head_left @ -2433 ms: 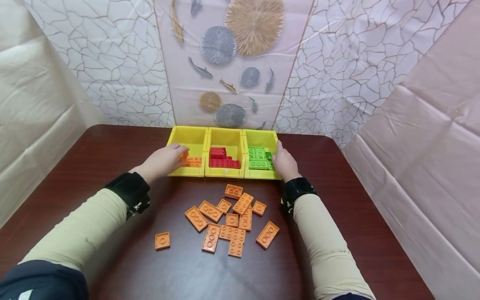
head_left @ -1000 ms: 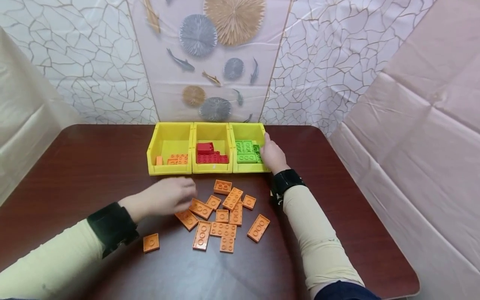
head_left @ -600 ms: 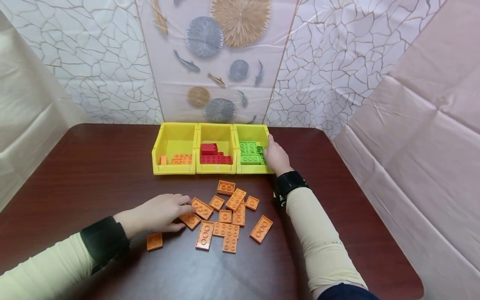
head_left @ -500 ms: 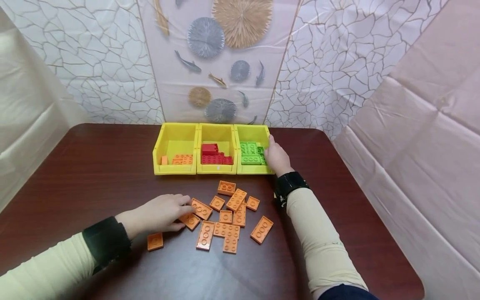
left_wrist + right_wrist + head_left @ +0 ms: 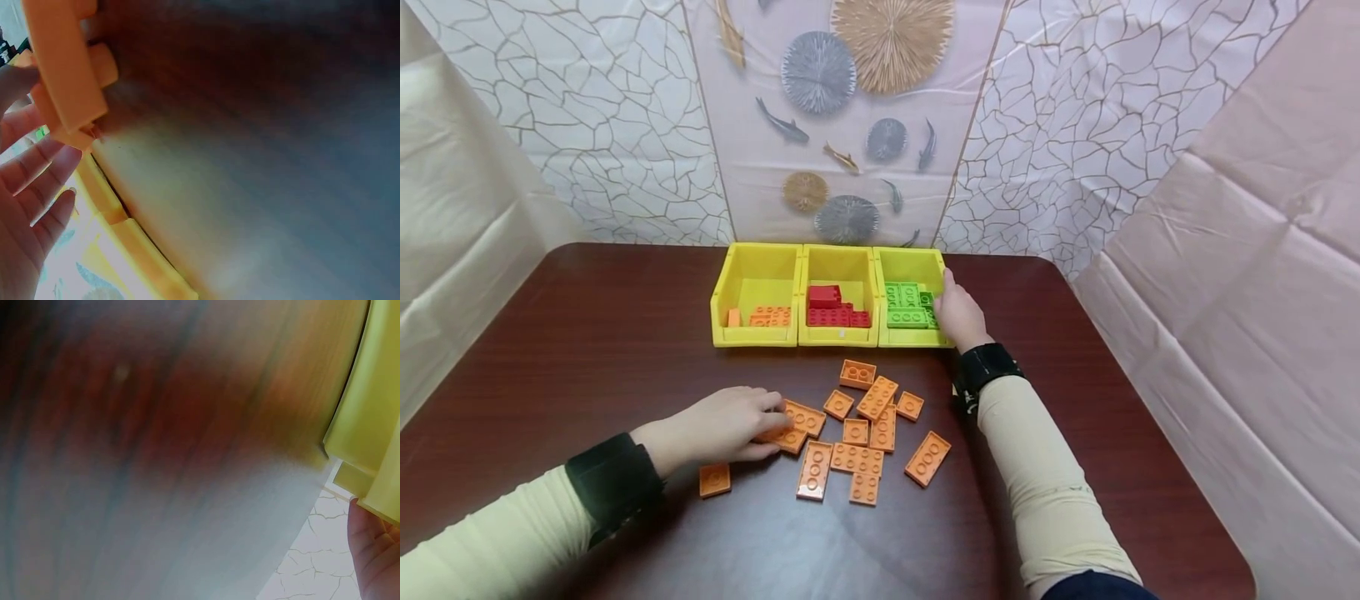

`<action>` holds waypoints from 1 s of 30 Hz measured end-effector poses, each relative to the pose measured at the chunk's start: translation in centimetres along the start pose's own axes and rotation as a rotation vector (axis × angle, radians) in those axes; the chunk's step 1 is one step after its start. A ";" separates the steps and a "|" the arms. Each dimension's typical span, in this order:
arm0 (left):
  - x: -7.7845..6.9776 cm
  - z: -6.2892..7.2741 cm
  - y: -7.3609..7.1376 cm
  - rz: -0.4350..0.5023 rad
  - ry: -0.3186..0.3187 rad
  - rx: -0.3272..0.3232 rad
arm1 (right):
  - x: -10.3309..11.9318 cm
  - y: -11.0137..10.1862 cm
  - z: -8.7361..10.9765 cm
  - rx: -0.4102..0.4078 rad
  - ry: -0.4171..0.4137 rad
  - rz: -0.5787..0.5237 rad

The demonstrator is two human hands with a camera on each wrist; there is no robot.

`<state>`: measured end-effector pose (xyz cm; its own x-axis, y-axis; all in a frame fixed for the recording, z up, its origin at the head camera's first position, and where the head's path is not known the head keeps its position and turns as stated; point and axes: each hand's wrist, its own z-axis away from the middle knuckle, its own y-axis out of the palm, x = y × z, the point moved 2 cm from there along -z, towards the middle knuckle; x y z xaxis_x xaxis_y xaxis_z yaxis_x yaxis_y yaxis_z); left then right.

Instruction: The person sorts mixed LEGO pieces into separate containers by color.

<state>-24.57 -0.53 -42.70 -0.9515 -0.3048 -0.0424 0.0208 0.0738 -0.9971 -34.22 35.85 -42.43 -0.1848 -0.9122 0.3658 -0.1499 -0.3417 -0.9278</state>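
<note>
My left hand (image 5: pixel 726 427) is low over the table and pinches an orange toy brick (image 5: pixel 792 440) at the left of a loose group of orange bricks. The brick's far end meets another orange brick (image 5: pixel 806 417). In the left wrist view, an orange brick (image 5: pixel 65 69) with studs looms close to the camera and partly covers the fingers (image 5: pixel 39 181). My right hand (image 5: pixel 961 317) grips the outer side wall of the right yellow bin (image 5: pixel 913 337), its thumb along the rim. In the right wrist view, the fingers (image 5: pixel 369 544) touch the bin's edge.
Joined to it are a middle bin (image 5: pixel 837 337) with red bricks (image 5: pixel 829 317) and a left bin (image 5: pixel 752 337) with a few orange bricks (image 5: pixel 772 315). Green bricks (image 5: pixel 907 317) lie in the right bin. A square orange brick (image 5: pixel 715 481) sits near the left wrist.
My left hand has left the left bin, where an orange brick now stands, and come down to the table bricks. The pinched brick has shifted slightly right. The right hand keeps its hold.
</note>
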 end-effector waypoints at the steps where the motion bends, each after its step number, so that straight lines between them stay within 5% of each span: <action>1: 0.0 0.1 -0.1 0.002 0.010 -0.019 | 0.0 0.0 0.0 0.001 0.000 0.000; 6: -0.1 0.3 -0.2 0.007 0.040 -0.092 | -0.1 0.1 -0.1 0.006 0.009 -0.005; 11: 0.1 0.4 -0.7 0.046 0.004 -0.117 | -0.1 -0.1 -0.1 0.007 0.007 -0.007; 17: 2.2 0.2 -3.3 0.103 -0.061 -0.231 | 0.1 -0.3 0.0 -0.012 -0.032 -0.007; 23: 6.7 -1.2 -5.9 0.059 -0.264 -0.257 | -0.1 -0.3 0.0 0.000 -0.013 -0.016; 30: 10.8 -3.1 -5.2 0.070 -0.531 -0.181 | -0.1 0.0 0.1 0.004 -0.020 -0.004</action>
<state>-35.89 -1.25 -37.73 -0.6636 -0.7257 -0.1814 -0.0190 0.2588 -0.9658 -34.13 35.96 -42.48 -0.1644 -0.9150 0.3683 -0.1467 -0.3466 -0.9265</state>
